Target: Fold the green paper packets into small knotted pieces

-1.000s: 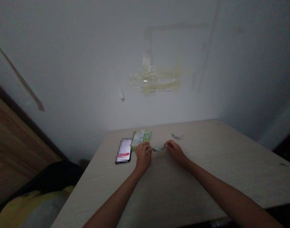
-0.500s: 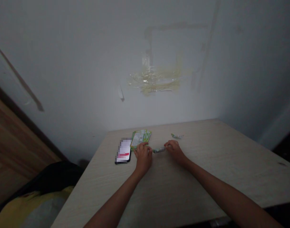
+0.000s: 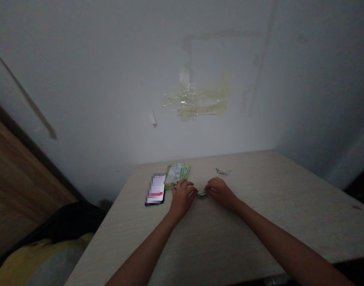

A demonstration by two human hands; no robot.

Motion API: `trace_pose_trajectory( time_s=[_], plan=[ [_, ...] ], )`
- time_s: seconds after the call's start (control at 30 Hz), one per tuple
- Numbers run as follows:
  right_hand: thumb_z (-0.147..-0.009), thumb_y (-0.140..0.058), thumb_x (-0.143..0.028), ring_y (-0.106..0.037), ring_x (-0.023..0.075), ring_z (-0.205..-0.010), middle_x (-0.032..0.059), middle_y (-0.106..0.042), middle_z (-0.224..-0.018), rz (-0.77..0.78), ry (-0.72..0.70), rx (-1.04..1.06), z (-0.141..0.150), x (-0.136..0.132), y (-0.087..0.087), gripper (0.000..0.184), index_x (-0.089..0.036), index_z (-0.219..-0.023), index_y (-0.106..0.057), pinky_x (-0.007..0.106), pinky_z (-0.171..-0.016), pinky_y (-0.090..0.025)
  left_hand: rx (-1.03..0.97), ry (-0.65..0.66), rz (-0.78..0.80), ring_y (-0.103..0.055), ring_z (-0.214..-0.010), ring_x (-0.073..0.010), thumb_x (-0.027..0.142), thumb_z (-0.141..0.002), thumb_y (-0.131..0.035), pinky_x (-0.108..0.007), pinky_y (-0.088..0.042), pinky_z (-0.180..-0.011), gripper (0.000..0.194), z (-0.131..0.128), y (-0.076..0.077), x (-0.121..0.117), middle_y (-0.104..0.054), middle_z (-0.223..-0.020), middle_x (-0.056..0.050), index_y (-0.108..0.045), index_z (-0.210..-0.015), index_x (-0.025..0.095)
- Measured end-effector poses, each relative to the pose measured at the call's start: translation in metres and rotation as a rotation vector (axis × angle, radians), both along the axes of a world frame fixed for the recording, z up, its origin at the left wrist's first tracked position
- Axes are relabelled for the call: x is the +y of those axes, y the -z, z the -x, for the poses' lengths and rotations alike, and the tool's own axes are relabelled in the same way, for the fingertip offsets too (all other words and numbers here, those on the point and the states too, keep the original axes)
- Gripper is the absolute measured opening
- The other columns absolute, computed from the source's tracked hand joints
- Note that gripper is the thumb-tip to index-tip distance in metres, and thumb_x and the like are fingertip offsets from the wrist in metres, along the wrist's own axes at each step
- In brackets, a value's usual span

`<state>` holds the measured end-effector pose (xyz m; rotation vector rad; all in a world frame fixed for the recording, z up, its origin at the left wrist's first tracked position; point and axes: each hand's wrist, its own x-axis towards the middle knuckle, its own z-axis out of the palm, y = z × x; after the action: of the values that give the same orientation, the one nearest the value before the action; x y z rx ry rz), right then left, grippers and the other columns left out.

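My left hand [image 3: 181, 194] and my right hand [image 3: 220, 190] meet over a small green and white wrapper [image 3: 201, 193] on the pale wooden table [image 3: 259, 222]. Both pinch it with closed fingertips, one at each end. Only a short, bunched bit of the wrapper shows between the fingers. Just behind my left hand lies a flat green and white packet [image 3: 177, 173].
A phone [image 3: 155, 189] with a lit screen lies left of the packet. A small torn wrapper scrap [image 3: 223, 171] sits behind my right hand. The table stands against a white wall with old tape marks [image 3: 196, 101]. Dark and yellow cloth [image 3: 51, 242] lies at the lower left.
My hands have come closer together, and the wrapper between them has gone from a stretched strip to a short bunched piece.
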<state>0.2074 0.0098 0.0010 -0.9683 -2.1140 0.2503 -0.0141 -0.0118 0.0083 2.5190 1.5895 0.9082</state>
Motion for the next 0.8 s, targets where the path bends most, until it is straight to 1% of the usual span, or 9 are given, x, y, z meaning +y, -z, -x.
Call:
trace_pose_trajectory(
  time_s=[0.13,0.27,0.37,0.57,0.8],
  plan=[
    [-0.08,-0.061,-0.015,-0.059,0.0219,-0.096,0.006,-0.068,-0.092,-0.029,0.008,-0.064,-0.008,0.002,-0.002,0.015,-0.021,-0.089,-0.071,0.038,-0.091,-0.042,0.044,0.034,-0.012,-0.04,-0.13,-0.0257,0.029,-0.087,-0.06,-0.069,-0.001,-0.109,0.013,0.005,-0.006,-0.001,-0.063,-0.12,0.001,-0.069,-0.095,0.034],
    [-0.08,-0.069,-0.026,-0.059,0.0222,-0.097,0.0047,-0.068,-0.091,-0.024,-0.02,-0.102,-0.014,0.004,-0.004,0.01,-0.024,-0.089,-0.072,0.039,-0.093,-0.04,0.054,0.014,-0.013,-0.04,-0.13,-0.028,0.033,-0.081,-0.068,-0.071,0.0,-0.108,0.011,0.009,-0.007,0.001,-0.063,-0.121,0.0,-0.07,-0.092,0.033],
    [-0.075,-0.076,-0.033,-0.059,0.0222,-0.095,0.0039,-0.069,-0.088,-0.01,-0.011,-0.105,-0.016,0.006,-0.003,0.014,-0.024,-0.086,-0.073,0.038,-0.091,-0.04,0.054,0.006,-0.013,-0.041,-0.129,-0.0278,0.035,-0.08,-0.069,-0.071,0.002,-0.108,0.01,0.009,-0.007,0.001,-0.064,-0.119,0.0,-0.07,-0.089,0.032],
    [-0.069,-0.08,-0.039,-0.059,0.0232,-0.097,0.005,-0.068,-0.089,0.012,0.051,-0.128,-0.016,0.01,0.001,0.022,-0.023,-0.083,-0.073,0.037,-0.091,-0.039,0.065,-0.033,-0.015,-0.043,-0.127,-0.0283,0.04,-0.079,-0.07,-0.072,0.004,-0.107,0.012,0.005,-0.007,-0.001,-0.065,-0.116,0.0,-0.07,-0.086,0.03],
    [-0.069,-0.079,-0.045,-0.057,0.0243,-0.099,0.0066,-0.067,-0.093,0.0,0.134,-0.182,-0.01,0.009,0.003,0.028,-0.021,-0.081,-0.071,0.038,-0.092,-0.038,0.068,-0.074,-0.043,-0.044,-0.125,-0.0298,0.044,-0.077,-0.071,-0.074,0.006,-0.105,0.018,-0.001,-0.006,-0.002,-0.066,-0.112,-0.001,-0.068,-0.083,0.027]
  ],
)
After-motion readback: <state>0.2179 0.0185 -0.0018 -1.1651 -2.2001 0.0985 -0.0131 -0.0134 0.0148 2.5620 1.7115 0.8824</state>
